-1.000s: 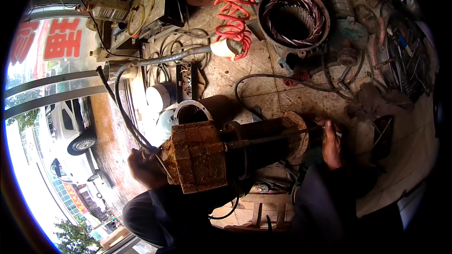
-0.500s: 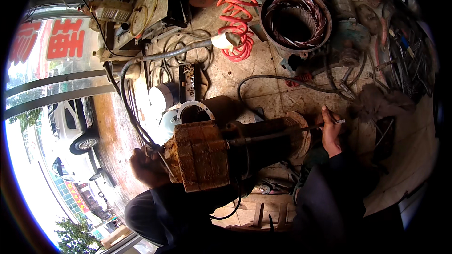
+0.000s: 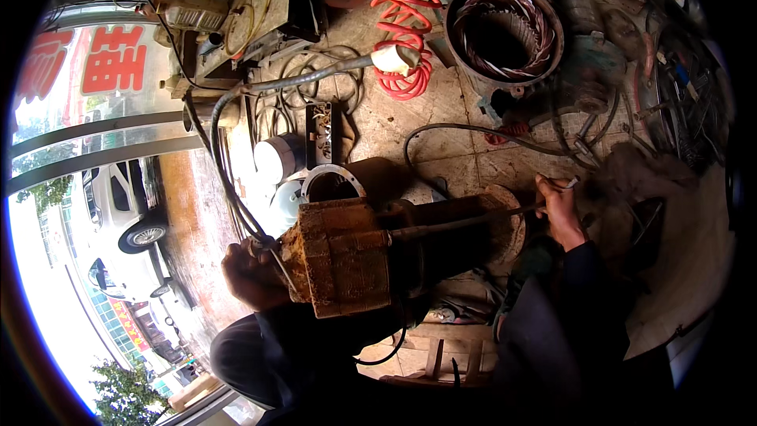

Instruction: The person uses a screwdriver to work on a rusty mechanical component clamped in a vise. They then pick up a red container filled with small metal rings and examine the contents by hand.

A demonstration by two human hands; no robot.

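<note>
View: head, looking down; black round the rim, deepest shadow along the lower edge.
Machine [image 3: 359, 260]: lies crosswise between both hands; rusty at the left, too dark past the middle for detail; hides whatever support is beneath.
Left hand [image 3: 254, 276]: curled at the rusty end, right beside the cables [image 3: 240, 217]; partly turned out of sight, so cannot tell the exact grip.
Right hand [image 3: 563, 213]: just beyond the flange [image 3: 514, 229], pinching a short pale stick [image 3: 572, 183]; cannot tell whether gripping the rod too.
Rod [image 3: 473, 222]: runs along the machine toward the right hand; far end lost there.
Ring [image 3: 333, 168]: pale and holed, lower part covered by the machine.
Box [image 3: 312, 138]: black, full of bits too tiny to tell apart.
Hose [image 3: 406, 87]: red coil, cut off at the top edge.
Rag [image 3: 650, 171]: dull, blending into shadow.
Stool [image 3: 434, 359]: wooden, largely obscured by darkness.
Lettering [image 3: 116, 59]: large and red, seen at the left on glass [image 3: 158, 83]; bent toward the rim.
Banner [image 3: 126, 325]: red, outdoors, with small yellowish characters, blurred.
</note>
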